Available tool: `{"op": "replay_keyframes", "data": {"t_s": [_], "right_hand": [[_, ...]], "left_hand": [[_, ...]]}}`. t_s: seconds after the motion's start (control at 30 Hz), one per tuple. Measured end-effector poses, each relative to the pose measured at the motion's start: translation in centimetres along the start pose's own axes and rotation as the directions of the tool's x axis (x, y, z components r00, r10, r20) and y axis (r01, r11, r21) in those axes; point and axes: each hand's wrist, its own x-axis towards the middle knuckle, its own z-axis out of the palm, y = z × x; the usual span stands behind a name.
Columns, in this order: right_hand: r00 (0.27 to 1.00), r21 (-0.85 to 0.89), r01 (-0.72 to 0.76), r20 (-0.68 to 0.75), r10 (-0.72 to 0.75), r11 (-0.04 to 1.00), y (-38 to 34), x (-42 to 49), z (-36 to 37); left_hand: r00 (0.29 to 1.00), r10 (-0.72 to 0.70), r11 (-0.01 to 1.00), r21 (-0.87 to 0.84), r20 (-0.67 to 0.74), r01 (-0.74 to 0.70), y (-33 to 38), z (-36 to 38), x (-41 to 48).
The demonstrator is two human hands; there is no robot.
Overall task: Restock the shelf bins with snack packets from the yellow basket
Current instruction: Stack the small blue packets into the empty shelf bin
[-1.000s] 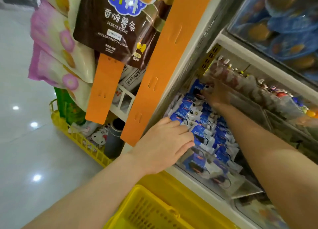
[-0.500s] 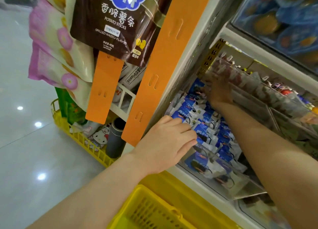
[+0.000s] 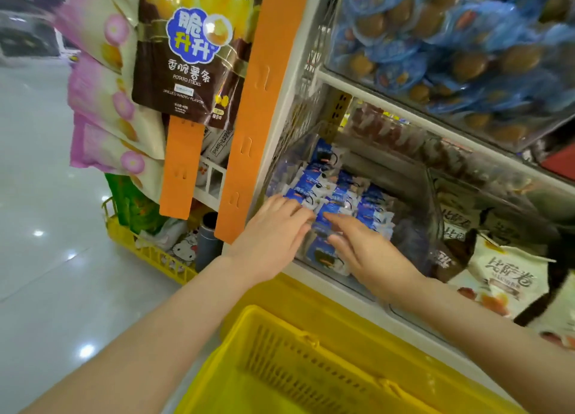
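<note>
Two open hands, left hand point(image 3: 273, 230) and right hand point(image 3: 370, 253), press flat on the blue packets point(image 3: 311, 185), gripping nothing. Probably tidying the bin point(image 3: 431, 195).

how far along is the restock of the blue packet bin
Done: the clear bin already holds rows of blue-and-white packets, nearly to its front. In hand: the left hand and right hand press flat fingers on the front packets, seemingly squaring them up. Left: probably little; the visible part of the yellow basket shows no packets, though its near end is out of frame.
</note>
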Motion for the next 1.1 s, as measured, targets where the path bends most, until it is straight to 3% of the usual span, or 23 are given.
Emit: {"op": "replay_keyframes", "data": {"t_s": [0.07,0.2,0.27,0.33,0.43,0.53,0.63,0.7,0.8,0.87,1.1], "right_hand": [[0.996,-0.117,0.071,-0.039,-0.076,0.991,0.2,-2.3,0.5],[0.959,-0.153,0.136,-0.228,-0.169,0.979,0.6,-6.2,1.9],[0.93,-0.118,0.18,-0.302,-0.208,0.977,1.1,-8.6,3.2],[0.94,-0.038,0.176,-0.29,-0.18,0.984,1.7,-11.2,5.1],[0.978,0.027,0.067,-0.198,-0.061,0.997,3.4,-15.3,9.6],[0.979,0.061,-0.195,0.07,0.191,0.979,5.6,-18.7,15.4],[0.854,0.0,-0.454,0.286,0.434,0.891,7.9,-21.2,20.5],[0.758,-0.086,-0.52,0.412,0.505,0.85,9.1,-22.4,23.3],[0.62,-0.173,-0.561,0.561,0.549,0.81,10.5,-24.3,26.4],[0.567,-0.15,-0.605,0.608,0.555,0.782,11.2,-25.4,28.0],[0.548,-0.155,-0.636,0.598,0.584,0.756,12.1,-26.4,30.6]], "left_hand": [[0.999,-0.035,0.999,-0.024,-0.016,0.034,1.1,-0.2,-1.0],[0.994,-0.095,0.995,-0.039,-0.059,0.092,3.9,0.2,-3.6],[0.988,-0.133,0.99,-0.051,-0.076,0.13,5.0,1.1,-5.5],[0.984,-0.17,0.985,-0.038,-0.05,0.168,5.6,2.4,-7.4],[0.948,-0.312,0.95,0.036,0.07,0.31,5.0,4.9,-10.0],[0.807,-0.564,0.826,0.118,0.173,0.552,2.6,7.1,-12.5],[0.654,-0.696,0.713,0.178,0.297,0.678,0.5,8.8,-14.8],[0.594,-0.702,0.683,0.134,0.394,0.718,-0.4,9.8,-15.9],[0.583,-0.674,0.682,0.076,0.454,0.728,-1.0,10.8,-17.1],[0.585,-0.688,0.683,0.109,0.429,0.723,-1.2,11.4,-17.6],[0.67,-0.692,0.718,0.162,0.271,0.677,-1.0,12.7,-18.5]]}}
